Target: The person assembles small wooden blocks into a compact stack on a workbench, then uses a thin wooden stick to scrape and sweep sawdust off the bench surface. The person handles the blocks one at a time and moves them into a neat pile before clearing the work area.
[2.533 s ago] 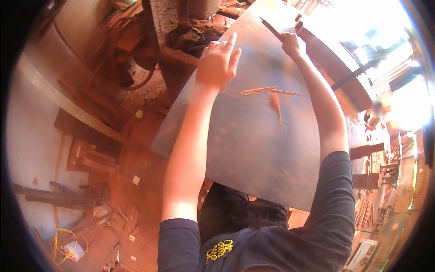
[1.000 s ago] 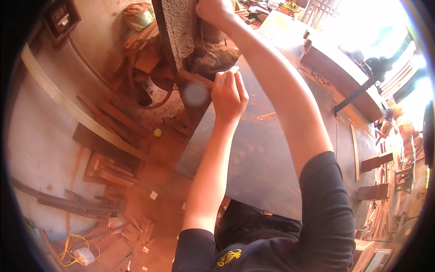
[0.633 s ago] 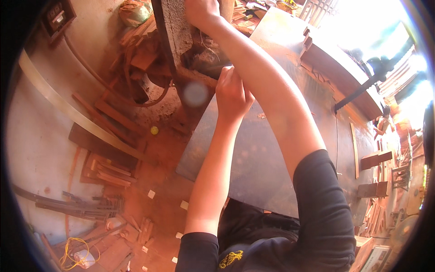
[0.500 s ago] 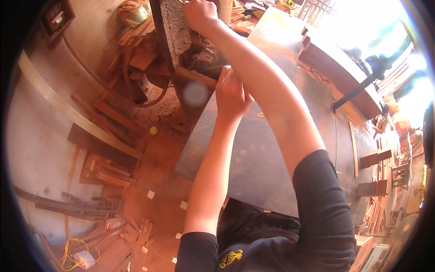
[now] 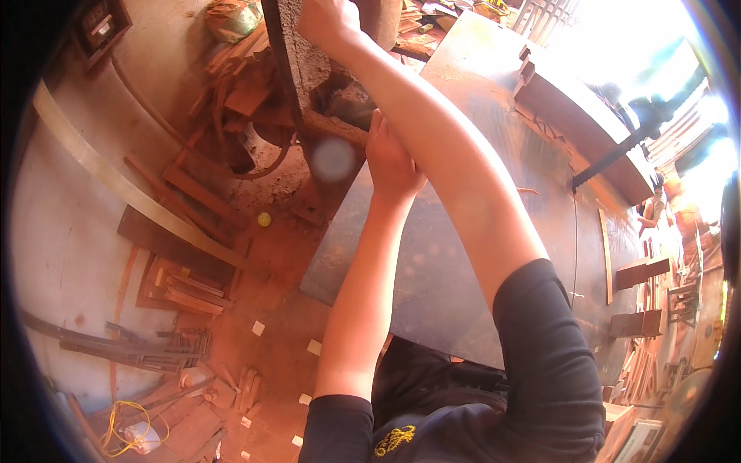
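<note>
My right arm reaches up and across to the left. My right hand (image 5: 330,27) is closed at the top edge of the view, against the sawdust-coated dark machine frame (image 5: 302,65). Its fingertips and anything in them are hidden. Lower down, beneath my right forearm, is my left hand (image 5: 392,160), by the machine's dusty lower ledge (image 5: 336,127). Its fingers look curled, and my forearm partly covers them, so what they grip cannot be seen. Behind both hands spreads a large dark flat tabletop (image 5: 432,278), dusted with reddish sawdust.
A long reddish wooden beam (image 5: 579,123) lies on the tabletop's far right, beside a dark bar (image 5: 617,158). Scrap wood (image 5: 247,92) is heaped left of the machine. Boards (image 5: 189,292) lean near the left wall. A small yellow-green ball (image 5: 264,220) rests on the dusty floor.
My right hand has shifted slightly left and up, further toward the picture's edge. My left hand has sunk a little and turned, with its fingers tucked closer to my right forearm.
</note>
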Demonstrator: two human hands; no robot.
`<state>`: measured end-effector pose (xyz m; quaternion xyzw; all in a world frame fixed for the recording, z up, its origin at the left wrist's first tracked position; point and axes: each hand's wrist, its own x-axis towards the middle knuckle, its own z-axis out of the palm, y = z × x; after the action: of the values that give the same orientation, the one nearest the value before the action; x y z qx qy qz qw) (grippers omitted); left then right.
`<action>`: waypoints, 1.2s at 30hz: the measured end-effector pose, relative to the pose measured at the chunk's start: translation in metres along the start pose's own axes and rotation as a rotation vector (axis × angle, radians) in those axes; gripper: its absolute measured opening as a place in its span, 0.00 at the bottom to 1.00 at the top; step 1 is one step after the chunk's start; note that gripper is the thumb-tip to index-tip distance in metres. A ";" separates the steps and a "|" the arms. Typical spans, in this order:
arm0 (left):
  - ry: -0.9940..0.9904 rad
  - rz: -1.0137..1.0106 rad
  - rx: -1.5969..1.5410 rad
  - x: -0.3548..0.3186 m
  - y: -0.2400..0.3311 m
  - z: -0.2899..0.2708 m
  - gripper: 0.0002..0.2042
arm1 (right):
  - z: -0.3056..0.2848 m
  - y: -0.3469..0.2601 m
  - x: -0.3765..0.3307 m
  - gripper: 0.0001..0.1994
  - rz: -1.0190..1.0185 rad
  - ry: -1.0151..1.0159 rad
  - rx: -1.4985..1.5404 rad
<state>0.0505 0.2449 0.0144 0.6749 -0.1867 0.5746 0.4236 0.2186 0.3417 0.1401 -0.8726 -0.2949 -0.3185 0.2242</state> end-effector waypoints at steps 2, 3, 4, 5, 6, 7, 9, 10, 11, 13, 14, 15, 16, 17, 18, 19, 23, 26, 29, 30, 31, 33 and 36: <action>-0.007 -0.012 0.065 -0.003 -0.005 -0.003 0.27 | 0.001 -0.006 -0.001 0.10 -0.043 -0.008 -0.027; -0.013 -0.071 0.036 -0.006 -0.007 -0.004 0.27 | 0.002 -0.011 0.000 0.10 -0.050 -0.011 -0.034; -0.023 -0.133 -0.004 -0.008 -0.005 -0.003 0.27 | 0.003 -0.011 0.000 0.10 -0.050 -0.015 -0.050; -0.026 -0.174 -0.015 -0.011 -0.003 -0.002 0.28 | 0.004 -0.012 0.001 0.10 -0.050 -0.020 -0.066; -0.029 -0.217 -0.024 -0.014 -0.001 -0.001 0.28 | 0.006 -0.014 0.003 0.10 -0.042 -0.041 -0.066; -0.025 -0.237 -0.003 -0.012 0.002 -0.002 0.29 | 0.007 -0.017 0.003 0.10 -0.031 -0.051 -0.051; -0.035 -0.224 0.039 -0.012 0.004 -0.001 0.31 | 0.008 -0.016 0.003 0.10 -0.008 -0.072 -0.024; -0.043 -0.187 0.071 -0.012 0.000 -0.004 0.31 | 0.007 -0.018 0.003 0.10 -0.018 -0.087 -0.014; -0.052 -0.151 0.102 -0.012 -0.003 -0.006 0.32 | 0.005 -0.018 0.002 0.10 -0.027 -0.102 -0.005; -0.083 -0.140 0.081 -0.013 -0.004 -0.006 0.32 | 0.003 -0.014 -0.001 0.10 -0.041 -0.132 0.007; -0.099 -0.140 0.067 -0.014 -0.004 -0.005 0.32 | 0.004 -0.011 -0.003 0.10 -0.054 -0.146 -0.003; -0.111 -0.141 0.056 -0.015 -0.005 -0.004 0.32 | 0.006 -0.008 -0.008 0.10 -0.067 -0.160 -0.011; -0.125 -0.145 0.042 -0.016 -0.006 -0.003 0.32 | 0.006 -0.004 -0.011 0.10 -0.077 -0.170 -0.021; -0.140 -0.129 0.034 -0.018 -0.007 -0.002 0.31 | 0.007 -0.001 -0.013 0.10 -0.069 -0.153 -0.021; -0.152 -0.111 0.025 -0.019 -0.008 0.000 0.31 | 0.007 0.003 -0.015 0.10 -0.062 -0.136 -0.021; -0.166 -0.074 0.026 -0.020 -0.010 0.002 0.31 | 0.007 0.002 -0.016 0.10 -0.057 -0.121 -0.014; -0.146 -0.041 0.049 -0.023 -0.013 0.004 0.30 | 0.006 -0.011 -0.013 0.10 -0.084 -0.061 -0.043; -0.146 -0.118 -0.005 -0.024 -0.015 -0.002 0.29 | 0.007 -0.019 -0.017 0.09 -0.175 -0.075 -0.109; -0.126 -0.134 0.027 -0.025 -0.013 0.000 0.29 | 0.011 -0.021 -0.016 0.09 -0.095 -0.090 -0.105; -0.122 -0.142 0.037 -0.025 -0.013 0.000 0.29 | 0.013 -0.022 -0.014 0.10 -0.090 -0.094 -0.090; -0.131 -0.178 0.017 -0.027 -0.013 0.000 0.30 | 0.016 -0.018 -0.014 0.10 -0.080 -0.101 -0.080; -0.151 -0.219 -0.006 -0.030 -0.011 0.000 0.31 | 0.022 -0.010 -0.014 0.10 -0.059 -0.096 -0.067; -0.169 -0.248 -0.026 -0.019 -0.002 -0.003 0.33 | 0.025 -0.004 -0.013 0.10 -0.042 -0.074 -0.042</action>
<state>0.0455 0.2439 -0.0044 0.7332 -0.1442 0.4566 0.4829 0.2183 0.3543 0.1142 -0.8818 -0.3145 -0.2969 0.1879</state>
